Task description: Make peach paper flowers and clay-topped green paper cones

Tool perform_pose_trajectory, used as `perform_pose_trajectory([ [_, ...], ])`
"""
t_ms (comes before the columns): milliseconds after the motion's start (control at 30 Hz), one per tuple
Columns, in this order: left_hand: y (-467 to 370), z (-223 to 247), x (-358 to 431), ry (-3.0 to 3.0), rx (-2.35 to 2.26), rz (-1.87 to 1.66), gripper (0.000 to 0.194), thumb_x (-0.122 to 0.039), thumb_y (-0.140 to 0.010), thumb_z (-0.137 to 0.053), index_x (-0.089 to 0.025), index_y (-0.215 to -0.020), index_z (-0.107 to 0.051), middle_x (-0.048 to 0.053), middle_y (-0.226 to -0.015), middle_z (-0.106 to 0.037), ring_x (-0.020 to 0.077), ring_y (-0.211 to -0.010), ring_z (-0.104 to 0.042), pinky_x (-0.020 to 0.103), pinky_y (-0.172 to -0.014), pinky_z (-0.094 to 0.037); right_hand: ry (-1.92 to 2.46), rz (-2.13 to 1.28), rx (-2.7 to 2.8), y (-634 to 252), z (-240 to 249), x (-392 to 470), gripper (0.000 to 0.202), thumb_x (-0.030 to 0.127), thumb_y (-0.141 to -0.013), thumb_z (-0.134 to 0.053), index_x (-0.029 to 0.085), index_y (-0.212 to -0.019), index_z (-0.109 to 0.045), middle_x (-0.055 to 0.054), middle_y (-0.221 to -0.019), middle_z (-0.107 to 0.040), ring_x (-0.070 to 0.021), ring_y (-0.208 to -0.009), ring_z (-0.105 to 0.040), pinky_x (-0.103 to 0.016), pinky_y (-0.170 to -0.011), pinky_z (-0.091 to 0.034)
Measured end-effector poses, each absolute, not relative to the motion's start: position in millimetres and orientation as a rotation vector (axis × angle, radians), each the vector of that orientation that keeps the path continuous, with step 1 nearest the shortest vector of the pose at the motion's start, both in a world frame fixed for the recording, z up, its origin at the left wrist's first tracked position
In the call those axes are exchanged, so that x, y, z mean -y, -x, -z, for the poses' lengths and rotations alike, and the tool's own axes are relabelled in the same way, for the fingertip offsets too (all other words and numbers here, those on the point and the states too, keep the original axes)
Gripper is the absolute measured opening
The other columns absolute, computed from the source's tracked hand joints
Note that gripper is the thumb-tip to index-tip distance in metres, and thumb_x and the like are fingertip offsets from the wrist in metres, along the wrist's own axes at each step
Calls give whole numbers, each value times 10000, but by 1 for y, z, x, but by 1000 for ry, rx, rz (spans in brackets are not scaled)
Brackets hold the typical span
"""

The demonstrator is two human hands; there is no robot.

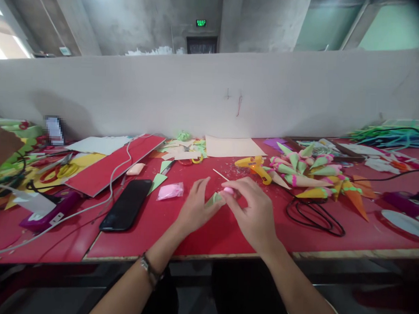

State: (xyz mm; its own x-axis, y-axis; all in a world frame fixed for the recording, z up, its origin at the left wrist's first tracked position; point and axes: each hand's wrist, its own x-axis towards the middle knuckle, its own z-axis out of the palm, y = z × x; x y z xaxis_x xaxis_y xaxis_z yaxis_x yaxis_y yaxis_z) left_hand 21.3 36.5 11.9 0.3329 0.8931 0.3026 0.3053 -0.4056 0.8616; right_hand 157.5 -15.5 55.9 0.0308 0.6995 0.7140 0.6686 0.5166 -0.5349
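Observation:
My left hand [196, 207] has its thumb and fingers around a small light-green paper piece [214, 199], which looks like a cone. Close against it, my right hand [251, 204] pinches a small pink lump [229, 190] that looks like soft clay. A thin wooden stick [221, 175] points up and left from the right fingers; whether they grip it, I cannot tell. To the left of my hands lies a pink clay pack [170, 191] in clear wrapping. Light-green paper pieces [157, 181] rest beyond it.
A yellow glue gun [255, 167] lies beside a pile of green and pink paper cones [301, 167]. Its black cable [313, 220] loops on the red table [223, 240]. At left are a black phone [127, 205], a red board [116, 165], a purple power strip [52, 211] and another person's hand [3, 145].

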Motion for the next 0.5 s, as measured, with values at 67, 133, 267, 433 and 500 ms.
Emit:
perform_pose_trajectory([
  [67,-23,0,-43,-2237,-1312,-979,645,-503,-682,-578,-149,-1199,-422,169,-1268,-400,331,-1210,-293,502,-982,-224,1170,-96,1610,-160,-54,13,159,256,-819,-480,186,-885,-607,-41,-818,-566,-133,-672,-556,-272,-654,-485],
  [133,-25,5,-46,-2470,-1426,-812,584,-518,-691,-558,-123,-1115,-487,182,-1145,-487,346,-1120,-379,505,-910,-303,1141,-195,1561,-162,-50,8,176,249,-821,-469,203,-917,-609,-50,-881,-556,-149,-775,-566,-283,-697,-499],
  [267,-27,-1,-49,-2650,-1472,-609,299,-395,-707,-581,-148,-874,-564,120,-957,-550,281,-944,-481,400,-785,-395,1081,-362,1434,-168,-42,-2,206,277,-817,-473,212,-946,-620,-62,-973,-542,-169,-930,-549,-295,-739,-519],
  [433,-14,-16,-46,-2429,-1254,-712,168,-272,-780,-469,-166,-911,-474,42,-784,-559,177,-708,-526,281,-619,-383,1076,-494,1348,-177,-34,-11,232,315,-794,-506,182,-944,-624,-80,-998,-593,-178,-928,-569,-308,-738,-525],
  [500,-7,-23,-39,-2289,-1140,-729,101,-241,-809,-400,-178,-878,-438,-3,-691,-516,138,-604,-494,244,-551,-346,1084,-556,1297,-176,-34,-11,253,317,-789,-517,176,-978,-609,-76,-962,-621,-167,-871,-593,-314,-748,-520],
])
